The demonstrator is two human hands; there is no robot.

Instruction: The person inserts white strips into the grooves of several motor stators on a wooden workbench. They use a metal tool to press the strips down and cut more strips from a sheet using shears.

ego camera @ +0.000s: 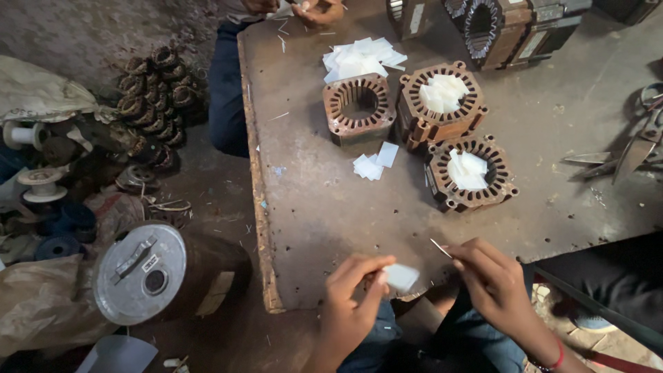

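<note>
My left hand (352, 293) pinches a small white paper slip (400, 276) at the near edge of a worn metal table (318, 193). My right hand (490, 280) holds a thin sliver (440, 248) between its fingertips, just right of the slip. Three rusty slotted stator cores sit mid-table: an empty one (359, 107) and two holding white paper pieces (442, 100) (471, 173). Loose white slips lie between them (375, 163), and a pile of slips (360, 59) sits farther back.
Another person's hands (304, 10) work at the table's far end. Scissors (639, 141) lie at the right edge. More stator cores (511, 27) stand at the back. A metal can (148, 273), spools and copper coil bundles (155, 90) crowd the floor on the left.
</note>
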